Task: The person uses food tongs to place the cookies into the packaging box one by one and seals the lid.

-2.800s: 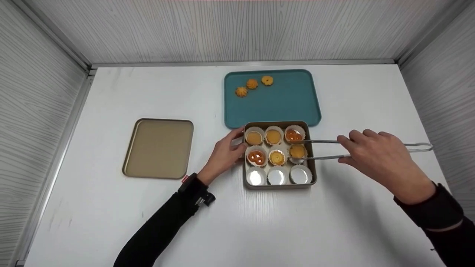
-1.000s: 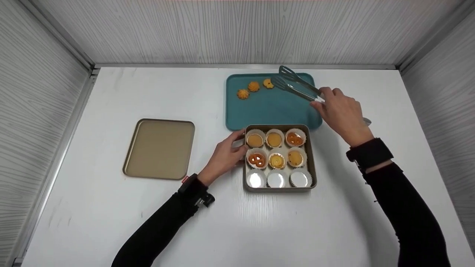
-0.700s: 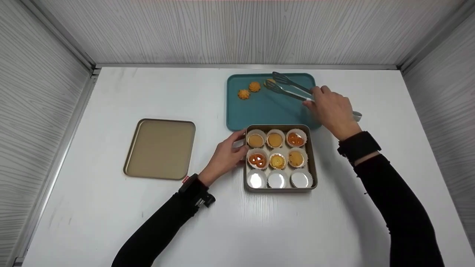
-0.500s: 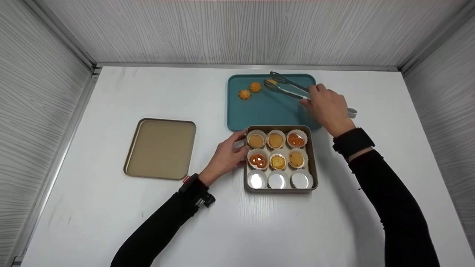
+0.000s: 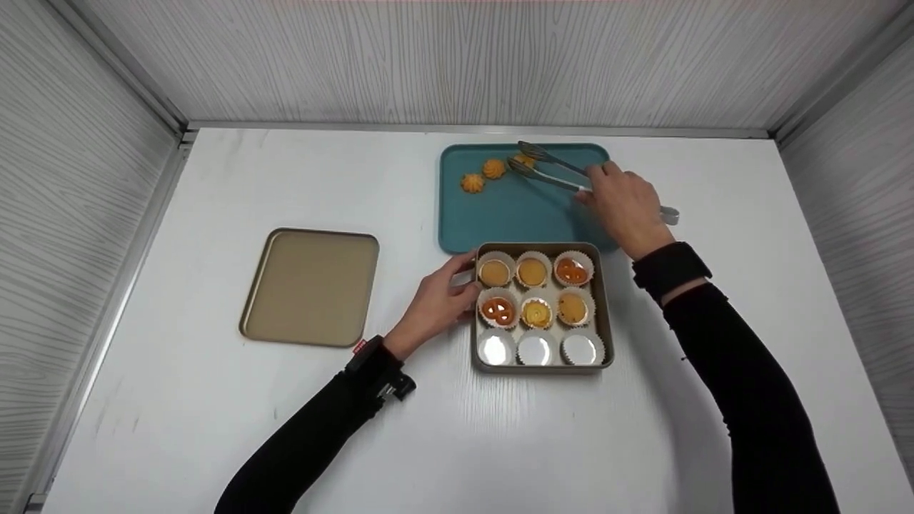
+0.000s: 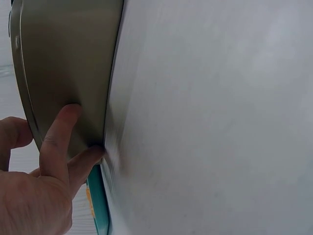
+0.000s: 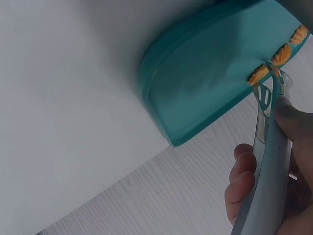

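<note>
My right hand [image 5: 623, 203] grips a pair of tongs [image 5: 550, 178] over the teal tray [image 5: 514, 218]. In the head view their slotted tips lie on both sides of the rightmost cookie [image 5: 525, 160] and overlap it. My left hand [image 5: 437, 303] rests at the left side of a gold baking tin [image 5: 608, 314]; in the left wrist view, its fingers [image 6: 61, 132] press the tin's outer wall [image 6: 73, 54]. White paper cups fill the tin in rows. Pastries such as a glossy orange one [image 5: 498, 311] sit in the far and middle rows; the near-row cups [image 5: 537, 349] show bare white bottoms.
Two more swirled cookies, one ridged [image 5: 473, 183] and one beside it [image 5: 493, 169], lie left on the teal tray. A flat gold lid or tray [image 5: 310, 285] lies to the left. Wood-grain panels [image 5: 457, 64] bound the white table [image 5: 428, 442].
My right hand has carried the tongs from the tin's right-hand cups up to the teal tray, then left and lower around the rightmost cookie. My left hand stays at the tin.
</note>
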A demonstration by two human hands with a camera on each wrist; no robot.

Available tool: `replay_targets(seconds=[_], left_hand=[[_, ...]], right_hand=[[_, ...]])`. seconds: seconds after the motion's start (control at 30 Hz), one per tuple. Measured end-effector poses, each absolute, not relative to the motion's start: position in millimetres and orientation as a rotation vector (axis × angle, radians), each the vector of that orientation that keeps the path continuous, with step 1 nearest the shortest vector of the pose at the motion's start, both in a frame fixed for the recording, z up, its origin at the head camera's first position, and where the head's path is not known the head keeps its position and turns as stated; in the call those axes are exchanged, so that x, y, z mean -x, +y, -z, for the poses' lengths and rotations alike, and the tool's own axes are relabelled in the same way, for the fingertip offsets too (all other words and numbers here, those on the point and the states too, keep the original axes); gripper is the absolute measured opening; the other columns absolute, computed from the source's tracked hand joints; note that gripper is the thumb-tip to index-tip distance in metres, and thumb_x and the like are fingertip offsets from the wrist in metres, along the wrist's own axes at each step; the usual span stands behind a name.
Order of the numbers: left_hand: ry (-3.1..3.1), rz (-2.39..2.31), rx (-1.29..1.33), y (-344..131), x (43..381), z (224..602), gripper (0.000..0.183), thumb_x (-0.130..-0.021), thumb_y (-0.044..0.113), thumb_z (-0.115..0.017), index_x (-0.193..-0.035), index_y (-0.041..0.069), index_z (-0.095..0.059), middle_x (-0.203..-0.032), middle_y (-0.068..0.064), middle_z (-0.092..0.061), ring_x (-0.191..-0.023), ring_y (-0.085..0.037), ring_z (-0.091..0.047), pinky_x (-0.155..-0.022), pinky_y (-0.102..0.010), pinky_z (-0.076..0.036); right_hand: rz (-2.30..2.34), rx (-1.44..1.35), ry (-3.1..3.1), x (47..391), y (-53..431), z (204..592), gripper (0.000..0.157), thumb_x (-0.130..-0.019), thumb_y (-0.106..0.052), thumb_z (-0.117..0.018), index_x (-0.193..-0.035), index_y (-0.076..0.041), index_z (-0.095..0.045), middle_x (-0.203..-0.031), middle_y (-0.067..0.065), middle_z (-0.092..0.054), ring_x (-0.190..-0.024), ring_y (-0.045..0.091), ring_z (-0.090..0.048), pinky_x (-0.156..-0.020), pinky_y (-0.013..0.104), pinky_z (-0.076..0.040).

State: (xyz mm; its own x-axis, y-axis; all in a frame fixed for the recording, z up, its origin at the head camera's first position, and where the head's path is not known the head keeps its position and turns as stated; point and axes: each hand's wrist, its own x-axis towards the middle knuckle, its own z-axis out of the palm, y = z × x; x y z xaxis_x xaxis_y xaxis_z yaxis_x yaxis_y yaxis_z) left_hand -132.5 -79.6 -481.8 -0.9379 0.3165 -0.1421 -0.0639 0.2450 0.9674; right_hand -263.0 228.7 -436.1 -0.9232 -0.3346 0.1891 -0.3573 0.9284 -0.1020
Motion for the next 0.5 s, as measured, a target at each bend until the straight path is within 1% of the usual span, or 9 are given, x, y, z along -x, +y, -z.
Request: replay_targets(seconds=[0.17, 0.37, 0.5], left_hand=[[2.229, -1.727, -0.233, -79, 133, 481, 0.059, -0.104, 0.010, -0.058, -0.160, 0.009, -0.039, -0.155, -0.019, -0.047, -0.129, -0.034, -0.060, -0.085, -0.034, -0.062], [2.226, -1.725, -0.229, -79, 132, 481, 0.060, -0.103, 0.011, -0.058, -0.160, 0.009, -0.038, -0.155, -0.018, -0.047, -0.128, -0.033, -0.062, -0.084, -0.034, -0.063], [2.227, -1.728, -0.227, -80, 133, 481, 0.060, -0.103, 0.011, -0.058, -0.160, 0.009, -0.038, -0.155, -0.019, -0.048, -0.128, -0.034, -0.062, -0.084, -0.034, -0.063]], right_hand=[[-0.223, -0.500, -2.923, 265, 229, 438, 0.038, -0.103, -0.026, -0.067, -0.124, 0.005, -0.059, -0.106, 0.027, -0.062, -0.085, 0.047, -0.066, -0.072, 0.060, -0.057], [-0.200, -0.533, -2.817, 265, 229, 446, 0.036, -0.101, -0.024, -0.069, -0.117, 0.007, -0.060, -0.099, 0.028, -0.063, -0.077, 0.047, -0.064, -0.064, 0.060, -0.057], [-0.170, -0.521, -2.798, 265, 228, 448, 0.034, -0.101, -0.024, -0.069, -0.114, 0.007, -0.060, -0.097, 0.026, -0.064, -0.076, 0.045, -0.065, -0.062, 0.059, -0.057]])
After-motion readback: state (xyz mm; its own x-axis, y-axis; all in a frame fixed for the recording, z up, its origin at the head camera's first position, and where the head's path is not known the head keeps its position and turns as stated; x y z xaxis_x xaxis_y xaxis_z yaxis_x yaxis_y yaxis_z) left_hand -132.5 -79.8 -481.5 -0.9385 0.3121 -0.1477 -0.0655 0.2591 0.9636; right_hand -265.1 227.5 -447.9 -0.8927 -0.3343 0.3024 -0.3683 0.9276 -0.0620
